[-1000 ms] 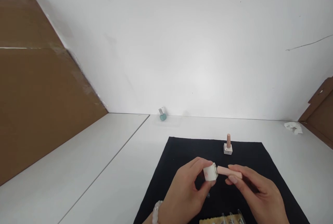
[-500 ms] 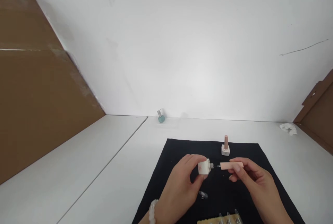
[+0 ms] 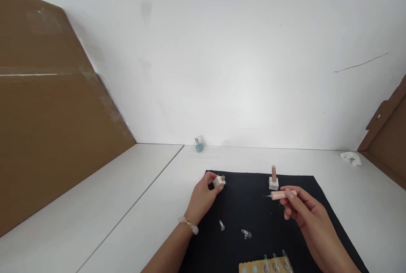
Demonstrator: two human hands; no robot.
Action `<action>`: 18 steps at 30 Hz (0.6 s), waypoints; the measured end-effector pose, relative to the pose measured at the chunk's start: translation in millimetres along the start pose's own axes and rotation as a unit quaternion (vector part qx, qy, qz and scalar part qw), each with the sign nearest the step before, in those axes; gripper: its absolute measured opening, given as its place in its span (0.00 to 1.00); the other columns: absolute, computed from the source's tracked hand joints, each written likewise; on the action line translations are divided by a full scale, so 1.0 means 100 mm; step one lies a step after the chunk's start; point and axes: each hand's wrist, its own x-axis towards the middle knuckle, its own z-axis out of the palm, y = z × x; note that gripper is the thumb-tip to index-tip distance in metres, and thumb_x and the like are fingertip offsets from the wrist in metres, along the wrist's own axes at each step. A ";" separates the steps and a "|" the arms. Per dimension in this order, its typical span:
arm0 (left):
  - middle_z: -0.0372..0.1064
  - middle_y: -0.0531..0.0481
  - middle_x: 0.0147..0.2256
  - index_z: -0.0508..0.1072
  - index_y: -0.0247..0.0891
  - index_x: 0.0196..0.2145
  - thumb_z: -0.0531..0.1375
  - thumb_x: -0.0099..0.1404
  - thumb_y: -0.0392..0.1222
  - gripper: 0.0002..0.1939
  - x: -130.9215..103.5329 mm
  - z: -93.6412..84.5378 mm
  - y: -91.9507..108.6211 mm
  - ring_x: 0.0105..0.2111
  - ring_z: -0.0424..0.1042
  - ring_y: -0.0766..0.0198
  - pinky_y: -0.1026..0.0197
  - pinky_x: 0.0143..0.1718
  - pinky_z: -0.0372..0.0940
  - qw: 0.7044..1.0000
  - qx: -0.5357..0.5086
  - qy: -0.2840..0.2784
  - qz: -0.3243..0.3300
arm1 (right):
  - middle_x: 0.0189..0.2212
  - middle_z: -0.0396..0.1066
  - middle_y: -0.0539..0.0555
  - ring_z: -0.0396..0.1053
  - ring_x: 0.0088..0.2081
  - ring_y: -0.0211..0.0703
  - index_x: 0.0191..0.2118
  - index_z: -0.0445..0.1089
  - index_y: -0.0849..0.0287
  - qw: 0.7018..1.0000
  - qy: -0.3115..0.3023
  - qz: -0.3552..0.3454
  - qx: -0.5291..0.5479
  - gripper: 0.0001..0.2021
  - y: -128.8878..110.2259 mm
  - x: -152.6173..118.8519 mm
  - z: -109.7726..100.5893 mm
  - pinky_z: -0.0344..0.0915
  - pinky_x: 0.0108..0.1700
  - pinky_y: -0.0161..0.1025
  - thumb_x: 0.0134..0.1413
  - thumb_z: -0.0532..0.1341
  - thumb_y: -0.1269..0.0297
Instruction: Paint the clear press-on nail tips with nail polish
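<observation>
My left hand (image 3: 204,194) grips a small white square nail polish bottle (image 3: 219,181) with its neck uncapped, at the back left of the black cloth (image 3: 241,205). Between the fingers of my right hand (image 3: 304,209) is a pink nail polish cap with brush (image 3: 279,195), the thin brush pointing left. Just behind it stands another white bottle with a dusky pink cap (image 3: 273,182), closed and upright. Two clear nail tips, one (image 3: 221,225) nearer my left hand and one (image 3: 246,234) further right, lie on the cloth.
A tan board (image 3: 249,267) with several clear nail tips standing on it lies at the bottom edge. A teal nail polish bottle (image 3: 199,147) is by the white wall. Crumpled white tissue (image 3: 350,158) sits at the right. Cardboard panels (image 3: 63,116) flank the table.
The brush has come out of the bottle. My left hand has moved the bottle left and back, toward the cloth's far left corner. The second nail tip now shows.
</observation>
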 end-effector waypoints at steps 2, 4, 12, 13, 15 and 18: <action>0.78 0.46 0.48 0.76 0.36 0.46 0.65 0.71 0.37 0.07 0.03 0.04 -0.08 0.48 0.78 0.52 0.45 0.51 0.72 1.000 0.002 0.001 0.004 | 0.26 0.74 0.50 0.65 0.26 0.37 0.37 0.84 0.56 1.000 -0.004 -0.002 0.001 0.27 0.02 0.00 -0.02 0.69 0.35 0.35 0.41 0.75 0.37; 0.75 0.44 0.53 0.75 0.36 0.53 0.64 0.73 0.42 0.13 0.04 0.05 -0.13 0.48 0.78 0.52 0.44 0.50 0.74 1.000 0.009 -0.001 0.007 | 0.26 0.73 0.50 0.65 0.26 0.37 0.38 0.84 0.57 1.000 -0.012 -0.006 0.004 0.27 0.04 0.02 -0.04 0.69 0.34 0.35 0.41 0.76 0.38; 0.73 0.42 0.56 0.73 0.38 0.57 0.64 0.74 0.43 0.17 0.04 0.01 -0.23 0.49 0.77 0.51 0.44 0.49 0.74 0.997 0.079 0.015 -0.011 | 0.25 0.71 0.50 0.62 0.24 0.36 0.37 0.84 0.56 0.999 0.012 -0.037 0.007 0.26 0.05 0.04 -0.04 0.67 0.30 0.35 0.40 0.76 0.38; 0.73 0.42 0.56 0.73 0.38 0.57 0.64 0.74 0.44 0.17 0.04 0.01 -0.22 0.49 0.77 0.51 0.44 0.49 0.74 0.996 0.087 0.021 -0.014 | 0.24 0.71 0.50 0.62 0.24 0.36 0.37 0.84 0.56 0.999 0.015 -0.037 0.001 0.27 0.05 0.04 -0.03 0.67 0.30 0.35 0.39 0.76 0.38; 0.73 0.42 0.56 0.73 0.38 0.57 0.64 0.74 0.44 0.17 0.05 -0.01 -0.20 0.50 0.77 0.51 0.44 0.49 0.74 0.995 0.096 0.033 -0.018 | 0.25 0.72 0.50 0.62 0.24 0.36 0.37 0.83 0.57 0.999 0.014 -0.043 -0.010 0.28 0.03 0.04 -0.03 0.66 0.30 0.36 0.39 0.76 0.37; 0.72 0.41 0.58 0.72 0.37 0.58 0.65 0.73 0.42 0.18 0.01 -0.09 -0.09 0.54 0.75 0.48 0.41 0.53 0.71 0.994 0.093 0.055 -0.020 | 0.26 0.73 0.51 0.63 0.25 0.37 0.38 0.83 0.57 0.998 0.009 -0.054 -0.017 0.27 0.04 0.05 -0.04 0.65 0.31 0.37 0.41 0.75 0.37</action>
